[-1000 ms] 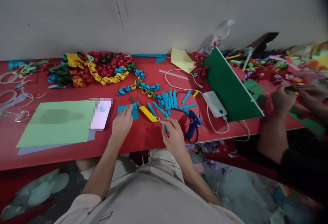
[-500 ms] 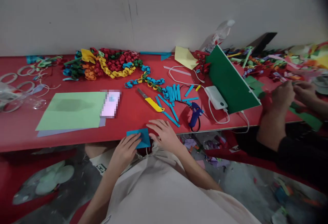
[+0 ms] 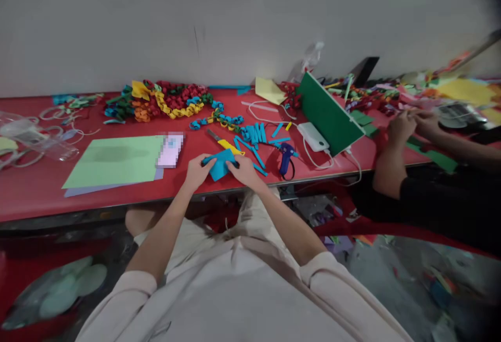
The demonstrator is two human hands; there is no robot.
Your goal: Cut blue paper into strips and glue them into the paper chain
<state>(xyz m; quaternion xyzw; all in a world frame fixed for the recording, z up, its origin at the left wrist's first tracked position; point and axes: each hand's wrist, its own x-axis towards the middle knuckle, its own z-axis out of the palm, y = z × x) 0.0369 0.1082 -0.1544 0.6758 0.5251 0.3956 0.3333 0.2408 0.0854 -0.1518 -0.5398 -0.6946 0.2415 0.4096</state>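
Observation:
A blue sheet of paper (image 3: 221, 166) is held up over the front of the red table, gripped at both sides. My left hand (image 3: 198, 171) pinches its left edge, and my right hand (image 3: 246, 169) pinches the right one. Just behind the paper lies a yellow utility knife (image 3: 230, 147), partly covered by it. Blue paper strips (image 3: 256, 136) are scattered beyond my right hand, with a blue glue gun (image 3: 287, 158) to their right. A blue and yellow paper chain (image 3: 219, 119) curls farther back.
Green and lilac sheets (image 3: 113, 163) with a phone (image 3: 170, 150) lie at left, near a plastic bottle (image 3: 43, 136). A white power bank (image 3: 313, 136) with cables rests by a leaning green board (image 3: 331, 115). Another person's hands (image 3: 409, 122) work at right.
Both hands have lifted the blue paper from the table's front edge, up and farther over the table. My right hand has closed on its right side. The camera view has shifted.

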